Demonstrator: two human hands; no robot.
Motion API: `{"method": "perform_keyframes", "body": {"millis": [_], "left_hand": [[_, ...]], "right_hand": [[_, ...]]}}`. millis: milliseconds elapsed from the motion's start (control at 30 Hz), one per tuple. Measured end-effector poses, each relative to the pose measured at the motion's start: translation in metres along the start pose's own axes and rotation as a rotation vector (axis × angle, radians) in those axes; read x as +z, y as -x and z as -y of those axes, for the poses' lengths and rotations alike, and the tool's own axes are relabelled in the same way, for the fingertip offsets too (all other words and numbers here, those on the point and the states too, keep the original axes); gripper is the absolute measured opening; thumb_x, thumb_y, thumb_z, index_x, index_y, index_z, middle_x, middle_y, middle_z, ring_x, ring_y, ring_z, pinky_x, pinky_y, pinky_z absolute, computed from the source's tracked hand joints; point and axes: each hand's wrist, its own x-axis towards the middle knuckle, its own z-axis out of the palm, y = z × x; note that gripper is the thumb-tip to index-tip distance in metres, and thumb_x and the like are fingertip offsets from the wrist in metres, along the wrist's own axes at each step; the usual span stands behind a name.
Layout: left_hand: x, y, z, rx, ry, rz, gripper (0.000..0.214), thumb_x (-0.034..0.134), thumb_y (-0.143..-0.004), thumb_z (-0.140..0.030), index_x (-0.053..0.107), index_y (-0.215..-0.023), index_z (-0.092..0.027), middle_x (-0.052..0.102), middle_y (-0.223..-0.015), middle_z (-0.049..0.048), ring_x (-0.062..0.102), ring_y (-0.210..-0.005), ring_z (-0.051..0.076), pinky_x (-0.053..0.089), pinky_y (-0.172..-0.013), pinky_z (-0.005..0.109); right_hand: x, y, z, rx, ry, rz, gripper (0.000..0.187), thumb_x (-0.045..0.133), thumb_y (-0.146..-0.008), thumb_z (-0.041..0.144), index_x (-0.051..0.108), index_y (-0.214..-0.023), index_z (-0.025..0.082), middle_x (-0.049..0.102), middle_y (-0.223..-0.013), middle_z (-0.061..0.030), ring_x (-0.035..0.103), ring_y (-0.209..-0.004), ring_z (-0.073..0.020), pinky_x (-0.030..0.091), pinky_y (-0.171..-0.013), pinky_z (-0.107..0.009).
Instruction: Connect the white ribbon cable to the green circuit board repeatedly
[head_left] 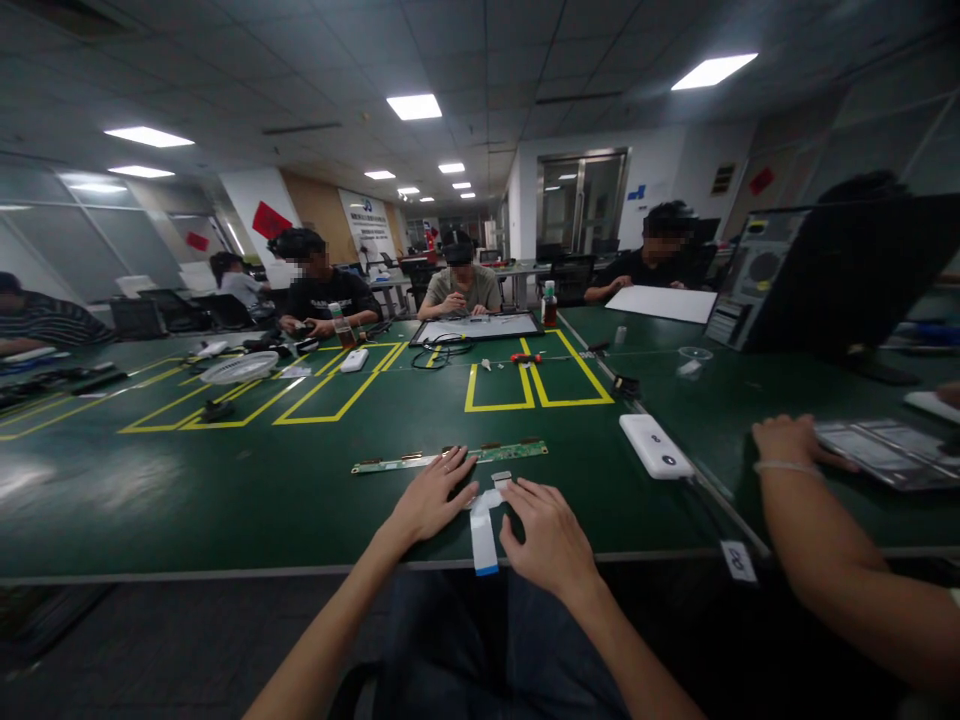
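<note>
A white flat ribbon cable [484,535] with a blue end lies folded on the green table in front of me, its blue end near the table edge. My left hand [435,495] lies palm down with fingers stretched; its fingertips reach the long narrow green circuit board [517,452], and its thumb rests at the cable's fold. From the other side, my right hand [551,535] touches the cable near its upper connector end [501,479], fingers extended and thumb apart. Neither hand is closed around anything. Part of the fold is hidden by my fingers.
To the right are a white power bank [655,447] with a black cable and a neighbour's arm [817,530]. Yellow tape outlines [499,408] and a red screwdriver [527,358] lie ahead. Several people work across the table; a black computer tower [772,270] stands right.
</note>
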Motion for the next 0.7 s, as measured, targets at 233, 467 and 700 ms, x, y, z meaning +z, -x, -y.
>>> {"method": "perform_keyframes", "body": {"millis": [233, 467, 700], "left_hand": [[-0.004, 0.007, -0.006, 0.031, 0.005, 0.002, 0.065, 0.041, -0.104, -0.060, 0.042, -0.160, -0.026, 0.033, -0.167, 0.0077, 0.029, -0.157, 0.027, 0.028, -0.127, 0.048], [-0.004, 0.007, -0.010, 0.106, 0.052, -0.080, 0.067, 0.046, -0.105, -0.053, 0.036, -0.162, -0.020, 0.033, -0.167, 0.0104, 0.031, -0.156, 0.025, 0.029, -0.128, 0.047], [-0.006, 0.008, -0.011, 0.106, 0.094, -0.024, 0.059, 0.048, -0.103, -0.049, 0.049, -0.155, -0.020, 0.045, -0.161, 0.0082, 0.040, -0.152, 0.026, 0.035, -0.126, 0.046]], "right_hand": [[-0.003, 0.001, 0.001, 0.016, -0.017, -0.074, 0.028, 0.054, -0.091, 0.017, 0.072, -0.113, 0.021, 0.075, -0.114, -0.0092, 0.054, -0.130, -0.0314, 0.045, -0.109, -0.047], [-0.001, 0.000, 0.000, -0.006, 0.045, 0.020, 0.050, 0.054, -0.094, 0.023, 0.059, -0.144, 0.018, 0.062, -0.146, -0.0093, 0.048, -0.140, -0.0282, 0.039, -0.116, -0.046], [-0.001, -0.001, 0.001, 0.002, 0.082, 0.104, 0.049, 0.052, -0.097, 0.027, 0.059, -0.144, 0.018, 0.062, -0.147, -0.0074, 0.049, -0.140, -0.0264, 0.036, -0.117, -0.044]]}}
